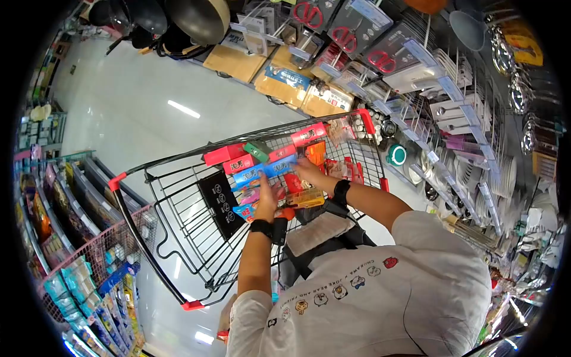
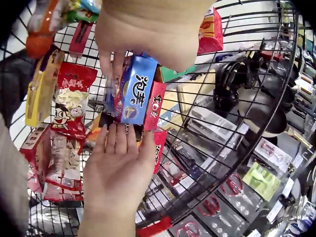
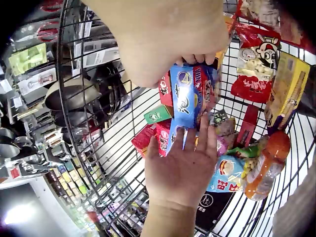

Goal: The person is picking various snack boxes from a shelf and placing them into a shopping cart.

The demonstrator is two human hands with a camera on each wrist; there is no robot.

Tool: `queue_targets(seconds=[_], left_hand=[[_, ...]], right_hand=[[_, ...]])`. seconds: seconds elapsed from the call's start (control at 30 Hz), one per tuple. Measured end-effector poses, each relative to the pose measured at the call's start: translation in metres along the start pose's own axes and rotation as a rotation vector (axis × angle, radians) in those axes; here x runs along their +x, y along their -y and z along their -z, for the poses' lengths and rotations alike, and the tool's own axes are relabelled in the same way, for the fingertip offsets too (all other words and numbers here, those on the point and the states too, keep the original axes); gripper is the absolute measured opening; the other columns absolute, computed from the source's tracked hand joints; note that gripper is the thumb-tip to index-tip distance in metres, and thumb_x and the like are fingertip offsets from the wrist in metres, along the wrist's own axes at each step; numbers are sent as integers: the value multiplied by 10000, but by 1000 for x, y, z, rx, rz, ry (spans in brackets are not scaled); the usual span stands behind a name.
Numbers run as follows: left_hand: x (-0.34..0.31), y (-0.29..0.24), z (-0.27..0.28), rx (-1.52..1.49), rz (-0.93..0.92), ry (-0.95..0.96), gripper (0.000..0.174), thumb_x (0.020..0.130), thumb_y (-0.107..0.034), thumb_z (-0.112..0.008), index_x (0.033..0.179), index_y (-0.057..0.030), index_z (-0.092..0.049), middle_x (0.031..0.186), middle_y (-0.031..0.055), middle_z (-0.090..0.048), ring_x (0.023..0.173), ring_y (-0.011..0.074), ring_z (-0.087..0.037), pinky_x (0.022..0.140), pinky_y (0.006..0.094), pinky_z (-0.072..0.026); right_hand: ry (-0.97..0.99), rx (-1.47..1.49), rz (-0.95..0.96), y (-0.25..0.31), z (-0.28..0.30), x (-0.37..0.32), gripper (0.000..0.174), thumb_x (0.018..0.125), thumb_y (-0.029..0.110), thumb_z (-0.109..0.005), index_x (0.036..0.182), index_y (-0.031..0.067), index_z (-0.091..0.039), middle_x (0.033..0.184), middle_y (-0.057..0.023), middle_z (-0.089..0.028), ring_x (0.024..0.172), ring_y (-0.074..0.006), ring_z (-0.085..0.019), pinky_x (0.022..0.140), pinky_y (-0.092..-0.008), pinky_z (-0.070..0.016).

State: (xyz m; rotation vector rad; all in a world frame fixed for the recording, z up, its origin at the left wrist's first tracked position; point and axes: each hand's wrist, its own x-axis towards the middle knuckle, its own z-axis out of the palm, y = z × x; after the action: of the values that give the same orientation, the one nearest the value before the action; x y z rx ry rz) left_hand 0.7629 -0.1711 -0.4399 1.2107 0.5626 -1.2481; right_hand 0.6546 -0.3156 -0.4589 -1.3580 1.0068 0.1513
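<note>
Blue boxes with white lettering lie in a row in the cart beside pink-red boxes. My left hand is at their left end, its extended fingers touching a blue box in the right wrist view. At the other end, my right hand has its fingers nearly straight against the box end in the left wrist view. A green box lies across the pink-red ones. The wrists hide part of the boxes in both wrist views.
Snack bags, a yellow box and an orange-topped bottle lie nearer the body. A black panel hangs at the cart's left. Shelves with scissors and pans stand beyond the cart rim.
</note>
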Motion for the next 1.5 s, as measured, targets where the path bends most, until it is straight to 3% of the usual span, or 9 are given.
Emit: queue_targets(seconds=[0.33, 0.53, 0.63, 0.73, 0.87, 1.03, 1.13, 1.33, 1.5], left_hand=[[-20, 3, -28, 338, -272, -157, 659, 877, -383, -504, 1391, -54, -255, 1225, 164, -503, 562, 176, -577, 487, 281, -461], [-92, -6, -36, 600, -640, -147, 623, 860, -268, -543, 1350, 30, -300, 1235, 240, -456, 1176, 346, -412, 1013, 412, -327], [-111, 4, -19, 777, -996, -258, 682, 852, -267, -568, 1383, 21, -249, 1258, 227, -439, 1042, 316, -533, 855, 401, -470], [-180, -12, -27, 385, -659, -39, 628, 875, -263, -534, 1389, -19, -265, 1247, 194, -493, 599, 156, -583, 492, 286, -480], [-234, -5, -21, 316, -672, -60, 633, 880, -257, -535, 1401, -37, -249, 1212, 145, -492, 579, 125, -555, 463, 264, -448], [-257, 51, -15, 642, -1421, -397, 615, 840, -135, -556, 1386, -42, -289, 1262, 140, -419, 653, 118, -559, 539, 240, -463], [-380, 71, -41, 180, -1165, -114, 649, 797, 31, -542, 1388, -30, -279, 1378, 112, -316, 644, 55, -490, 557, 208, -424], [-550, 103, -50, 488, -1664, -358, 630, 834, -52, -509, 1402, -6, -243, 1409, 130, -316, 793, 98, -498, 730, 240, -429], [-470, 144, -26, 110, -1507, -234, 586, 914, -318, -508, 1360, -3, -293, 1299, 117, -437, 1082, 183, -485, 933, 312, -399]], right_hand=[[-152, -90, -40, 26, 14, -25, 403, 839, 356, -560, 1028, -1, -552, 819, -99, -636, 738, -210, -604, 664, -318, -469], [-170, -211, 55, 52, 18, -86, 341, 862, 308, -507, 1033, 31, -609, 807, -125, -657, 737, -230, -620, 659, -348, -462], [-192, -163, 253, 81, 4, -132, 334, 863, 239, -534, 1115, 22, -573, 810, -101, -646, 709, -164, -592, 621, -311, -453], [-176, -38, 192, 86, -9, -156, 382, 859, 189, -550, 1189, -1, -518, 814, -80, -637, 682, -110, -555, 601, -271, -441], [-90, -76, 320, 83, -12, -185, 398, 868, 158, -535, 1213, -35, -486, 740, -26, -590, 604, -81, -507, 542, -256, -416], [51, 98, 484, 91, -2, -282, 417, 902, 59, -453, 1311, -9, -405, 857, -45, -604, 700, -70, -511, 611, -214, -414], [106, 161, 729, 89, 3, -327, 456, 904, 35, -425, 1356, 11, -367, 1252, -147, -527, 1049, -117, -532, 781, -191, -404], [461, 312, 1300, 161, 30, -444, 647, 859, 82, -450, 1416, -27, -138, 1389, -198, -372, 1324, -267, -312, 1095, -368, -194], [682, -459, 1288, 168, 40, -451, 1003, 688, 255, -739, 1424, 2, -107, 1379, -223, -353, 1290, -287, -348, 1048, -386, -291]])
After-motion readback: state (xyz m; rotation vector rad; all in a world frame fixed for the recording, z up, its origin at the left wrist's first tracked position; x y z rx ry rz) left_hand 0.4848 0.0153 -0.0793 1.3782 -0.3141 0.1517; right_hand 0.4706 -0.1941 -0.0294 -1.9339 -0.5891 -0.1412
